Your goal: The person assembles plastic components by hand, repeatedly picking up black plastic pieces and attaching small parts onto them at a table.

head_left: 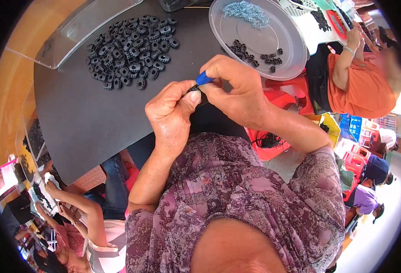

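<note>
In front of my chest, my left hand pinches a small black plastic part between thumb and fingers. My right hand meets it there, its fingertips pressed together at the part's edge; what they hold, if anything, is hidden. A blue finger cover sits on one right fingertip. Beyond my left hand, many black oval plastic pieces lie heaped on the dark tabletop. A round clear plastic basin at the far right holds a cluster of pale blue springs and small black pieces.
A clear plastic bin stands at the far left. To the right, a person in an orange shirt works at a white table. Red stools and a blue crate are there too. More people sit at lower left.
</note>
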Action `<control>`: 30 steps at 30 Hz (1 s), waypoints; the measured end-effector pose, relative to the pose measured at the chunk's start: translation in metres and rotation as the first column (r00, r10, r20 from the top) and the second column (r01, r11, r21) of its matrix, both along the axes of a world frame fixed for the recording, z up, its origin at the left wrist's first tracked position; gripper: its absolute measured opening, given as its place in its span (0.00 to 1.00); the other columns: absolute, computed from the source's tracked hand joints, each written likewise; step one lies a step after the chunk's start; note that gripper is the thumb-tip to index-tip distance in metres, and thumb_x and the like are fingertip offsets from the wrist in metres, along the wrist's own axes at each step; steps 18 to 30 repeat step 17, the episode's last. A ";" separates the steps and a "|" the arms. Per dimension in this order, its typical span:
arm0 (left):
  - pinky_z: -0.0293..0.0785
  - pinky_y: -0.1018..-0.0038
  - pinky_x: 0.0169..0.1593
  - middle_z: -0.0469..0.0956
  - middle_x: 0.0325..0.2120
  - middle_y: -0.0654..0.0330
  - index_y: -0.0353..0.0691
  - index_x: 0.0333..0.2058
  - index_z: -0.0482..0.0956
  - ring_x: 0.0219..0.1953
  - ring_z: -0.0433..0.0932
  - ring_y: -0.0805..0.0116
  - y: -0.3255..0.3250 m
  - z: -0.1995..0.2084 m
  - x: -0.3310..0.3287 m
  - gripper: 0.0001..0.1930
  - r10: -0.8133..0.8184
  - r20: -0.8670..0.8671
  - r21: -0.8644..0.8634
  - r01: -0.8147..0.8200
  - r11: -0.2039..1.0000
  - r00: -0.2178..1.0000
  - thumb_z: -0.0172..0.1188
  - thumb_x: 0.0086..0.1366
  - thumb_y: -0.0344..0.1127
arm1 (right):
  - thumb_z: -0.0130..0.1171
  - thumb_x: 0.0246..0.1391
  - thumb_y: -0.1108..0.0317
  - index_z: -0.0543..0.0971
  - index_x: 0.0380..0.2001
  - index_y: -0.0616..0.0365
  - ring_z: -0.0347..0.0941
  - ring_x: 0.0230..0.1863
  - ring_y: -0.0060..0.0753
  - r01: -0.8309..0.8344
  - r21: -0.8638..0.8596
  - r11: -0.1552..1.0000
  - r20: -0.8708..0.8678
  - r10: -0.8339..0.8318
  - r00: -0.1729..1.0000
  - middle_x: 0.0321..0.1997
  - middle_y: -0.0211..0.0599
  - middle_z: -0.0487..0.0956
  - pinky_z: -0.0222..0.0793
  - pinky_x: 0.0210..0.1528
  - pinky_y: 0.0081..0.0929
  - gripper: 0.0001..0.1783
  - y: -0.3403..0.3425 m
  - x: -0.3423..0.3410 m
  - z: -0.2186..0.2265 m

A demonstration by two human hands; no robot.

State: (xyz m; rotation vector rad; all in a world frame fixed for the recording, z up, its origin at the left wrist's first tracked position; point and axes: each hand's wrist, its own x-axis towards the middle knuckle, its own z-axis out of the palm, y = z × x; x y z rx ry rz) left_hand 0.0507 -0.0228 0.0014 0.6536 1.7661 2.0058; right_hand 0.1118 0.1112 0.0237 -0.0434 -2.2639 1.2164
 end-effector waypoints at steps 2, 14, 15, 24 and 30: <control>0.65 0.85 0.29 0.73 0.23 0.66 0.29 0.33 0.78 0.25 0.68 0.81 -0.002 0.001 -0.003 0.07 -0.007 0.013 0.004 0.007 1.000 1.000 0.61 0.53 0.21 | 0.56 0.39 0.80 0.69 0.23 0.64 0.68 0.24 0.45 0.016 0.018 1.000 -0.004 -0.016 1.000 0.21 0.42 0.69 0.63 0.26 0.35 0.06 -0.001 -0.001 -0.001; 0.65 0.86 0.30 0.74 0.25 0.68 0.32 0.35 0.79 0.26 0.66 0.83 -0.010 0.000 -0.017 0.07 0.005 0.105 -0.135 0.009 0.991 0.994 0.60 0.56 0.25 | 0.54 0.42 0.82 0.75 0.31 0.63 0.72 0.34 0.43 0.018 -0.057 0.998 -0.007 -0.018 1.000 0.31 0.42 0.75 0.67 0.36 0.31 0.09 -0.007 0.005 -0.009; 0.65 0.86 0.30 0.74 0.25 0.68 0.32 0.35 0.79 0.26 0.66 0.83 -0.010 0.000 -0.018 0.07 0.002 0.102 -0.137 0.012 0.990 0.995 0.60 0.56 0.25 | 0.54 0.42 0.82 0.75 0.31 0.63 0.72 0.34 0.43 0.021 -0.059 0.998 -0.010 -0.021 1.000 0.31 0.42 0.75 0.67 0.36 0.31 0.09 -0.007 0.005 -0.009; 0.65 0.86 0.29 0.74 0.23 0.68 0.34 0.36 0.79 0.24 0.66 0.82 -0.011 0.004 -0.021 0.08 -0.033 0.189 -0.137 0.060 0.989 0.981 0.60 0.57 0.28 | 0.55 0.42 0.82 0.75 0.33 0.62 0.72 0.35 0.43 0.019 -0.070 0.997 -0.011 -0.020 1.000 0.32 0.43 0.75 0.67 0.37 0.33 0.11 -0.008 0.006 -0.007; 0.65 0.86 0.29 0.74 0.23 0.68 0.34 0.36 0.79 0.24 0.66 0.82 -0.011 0.004 -0.021 0.08 -0.033 0.189 -0.137 0.060 0.989 0.981 0.60 0.57 0.28 | 0.55 0.42 0.82 0.75 0.33 0.62 0.72 0.35 0.43 0.019 -0.070 0.997 -0.011 -0.020 1.000 0.32 0.43 0.75 0.67 0.37 0.33 0.11 -0.008 0.006 -0.007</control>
